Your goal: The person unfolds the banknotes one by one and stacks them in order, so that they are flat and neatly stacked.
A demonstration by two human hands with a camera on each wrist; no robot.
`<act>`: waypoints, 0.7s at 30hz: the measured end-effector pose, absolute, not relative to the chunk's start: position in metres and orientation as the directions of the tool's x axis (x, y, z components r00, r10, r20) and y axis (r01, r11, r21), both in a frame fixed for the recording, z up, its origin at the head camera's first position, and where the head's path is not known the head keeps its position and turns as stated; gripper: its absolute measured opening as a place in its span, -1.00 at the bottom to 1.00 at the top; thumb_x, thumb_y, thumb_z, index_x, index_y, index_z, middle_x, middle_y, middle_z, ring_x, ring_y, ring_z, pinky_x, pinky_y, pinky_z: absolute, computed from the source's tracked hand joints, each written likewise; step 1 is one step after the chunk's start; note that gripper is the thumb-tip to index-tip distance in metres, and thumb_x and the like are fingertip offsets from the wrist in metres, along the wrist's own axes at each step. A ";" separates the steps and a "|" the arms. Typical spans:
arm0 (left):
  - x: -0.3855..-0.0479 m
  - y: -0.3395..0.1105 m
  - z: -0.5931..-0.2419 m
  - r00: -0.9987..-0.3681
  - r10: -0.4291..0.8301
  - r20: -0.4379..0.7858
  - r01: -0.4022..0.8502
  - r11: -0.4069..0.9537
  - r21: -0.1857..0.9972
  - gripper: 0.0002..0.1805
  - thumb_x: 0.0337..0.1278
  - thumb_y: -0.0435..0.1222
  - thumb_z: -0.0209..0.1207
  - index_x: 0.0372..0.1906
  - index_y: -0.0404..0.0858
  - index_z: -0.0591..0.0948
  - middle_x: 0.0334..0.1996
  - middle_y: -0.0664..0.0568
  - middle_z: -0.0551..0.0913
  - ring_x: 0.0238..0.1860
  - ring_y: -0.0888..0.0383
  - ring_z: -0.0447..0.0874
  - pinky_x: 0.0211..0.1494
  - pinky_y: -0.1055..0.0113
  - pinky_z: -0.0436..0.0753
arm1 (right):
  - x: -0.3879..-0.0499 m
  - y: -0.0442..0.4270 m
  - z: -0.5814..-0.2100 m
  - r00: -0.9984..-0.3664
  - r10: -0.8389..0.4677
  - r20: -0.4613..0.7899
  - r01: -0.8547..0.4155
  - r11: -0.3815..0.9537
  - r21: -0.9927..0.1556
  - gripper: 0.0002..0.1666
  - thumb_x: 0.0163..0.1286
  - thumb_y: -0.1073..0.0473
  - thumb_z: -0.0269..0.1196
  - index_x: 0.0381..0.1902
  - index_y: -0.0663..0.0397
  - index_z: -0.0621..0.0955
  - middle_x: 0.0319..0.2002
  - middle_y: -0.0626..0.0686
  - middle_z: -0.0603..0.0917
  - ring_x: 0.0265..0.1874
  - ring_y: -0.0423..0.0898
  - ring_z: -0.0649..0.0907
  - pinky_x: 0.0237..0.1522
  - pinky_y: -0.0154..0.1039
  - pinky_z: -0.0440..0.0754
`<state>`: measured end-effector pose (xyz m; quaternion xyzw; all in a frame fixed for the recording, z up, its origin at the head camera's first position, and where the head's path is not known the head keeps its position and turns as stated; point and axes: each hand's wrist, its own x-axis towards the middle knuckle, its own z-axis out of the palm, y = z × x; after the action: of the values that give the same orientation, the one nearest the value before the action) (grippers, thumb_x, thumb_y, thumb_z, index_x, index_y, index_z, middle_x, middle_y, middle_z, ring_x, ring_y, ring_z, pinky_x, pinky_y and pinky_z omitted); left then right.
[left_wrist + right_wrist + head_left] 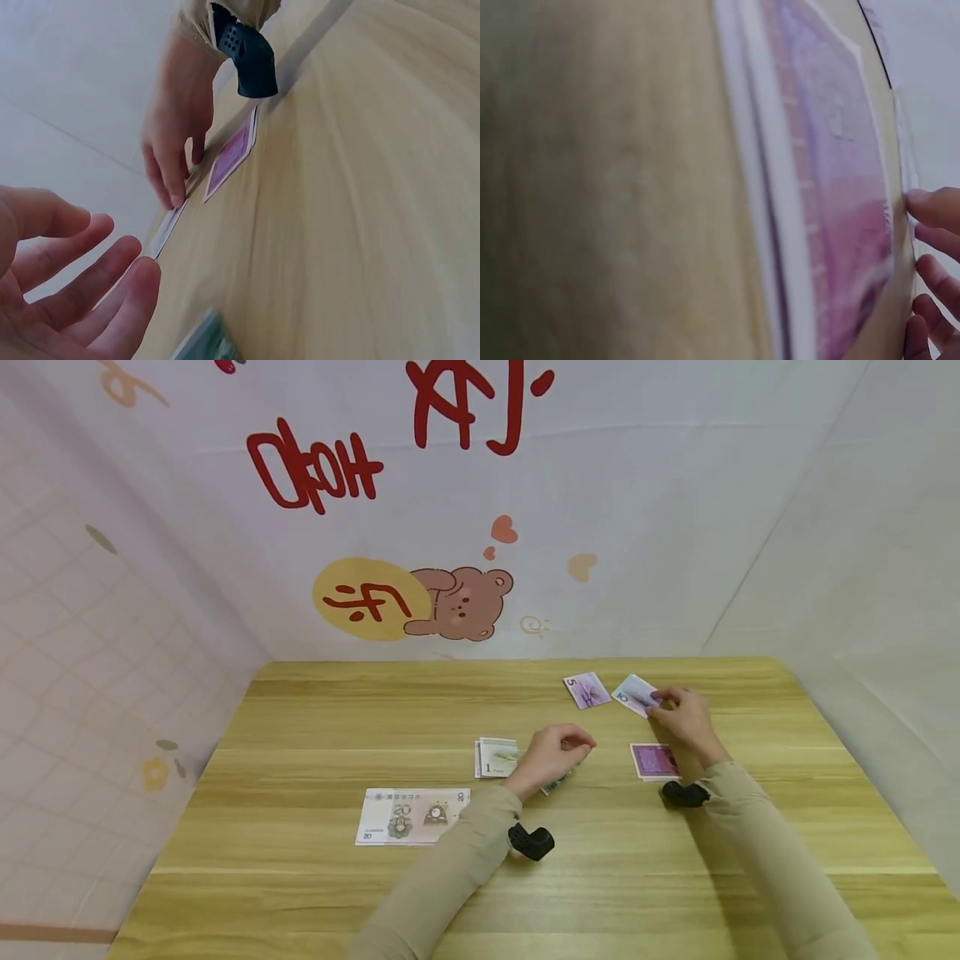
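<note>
My right hand [686, 720] is at the far right of the table, pinching the right end of a bluish paper note marked 10 [632, 692]. In the right wrist view its fingertips [930, 199] lie along that note's edge. My left hand [551, 756] is held over a green note [553, 788], which it partly hides. The left wrist view shows its fingers [82, 281] loosely bent with nothing between them, apart from the green note [208, 341]. A magenta note [655, 762] lies nearer me than the right hand, and fills much of the right wrist view.
Left of the bluish note is a purple note marked 5 [587, 690]. Notes marked 1 [495, 760] lie beside my left hand. A larger note marked 20 [408, 817] rests at the front left, partly behind my left sleeve [450, 885]. A printed cloth wall [637, 485] rises behind the table.
</note>
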<state>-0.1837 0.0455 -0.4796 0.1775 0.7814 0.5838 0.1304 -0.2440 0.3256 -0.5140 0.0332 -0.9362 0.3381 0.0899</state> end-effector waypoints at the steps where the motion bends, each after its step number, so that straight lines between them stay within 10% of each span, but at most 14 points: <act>1: -0.185 0.050 -0.482 -0.905 0.426 -0.009 0.106 0.245 0.964 -0.85 0.24 -0.43 0.17 -0.16 -0.33 0.69 -0.25 -0.01 0.71 -0.32 0.23 0.65 -0.30 0.48 0.58 | -0.243 0.326 -0.514 -0.983 -0.009 0.182 -0.124 0.765 -0.632 -0.66 0.20 0.32 0.34 -0.10 0.46 0.60 -0.10 0.52 0.54 -0.07 0.39 0.44 -0.03 0.20 0.32; 11: -0.204 0.100 -0.499 -0.937 0.328 -0.121 -0.068 0.168 0.983 -0.78 0.15 -0.47 0.21 -0.09 -0.36 0.68 -0.18 -0.07 0.71 -0.29 0.22 0.65 -0.20 0.46 0.58 | -0.231 0.331 -0.510 -0.991 -0.090 0.094 -0.130 0.732 -0.669 -0.61 0.22 0.34 0.33 -0.03 0.47 0.58 0.00 0.55 0.44 0.06 0.45 0.34 0.12 0.34 0.22; 21: -0.218 0.127 -0.504 -0.943 0.311 -0.116 -0.053 0.205 0.977 -0.60 0.06 -0.41 0.22 0.08 -0.28 0.64 0.11 -0.06 0.60 0.17 0.03 0.51 0.14 0.38 0.46 | -0.227 0.334 -0.508 -0.990 -0.122 0.066 -0.134 0.708 -0.693 -0.59 0.25 0.34 0.32 0.02 0.45 0.55 0.13 0.53 0.34 0.16 0.48 0.26 0.16 0.41 0.14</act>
<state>-0.2180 0.1267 -0.5036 0.0848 0.7626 0.6246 0.1457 -0.2270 0.3337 -0.5080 0.0694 -0.9242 0.3755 0.0076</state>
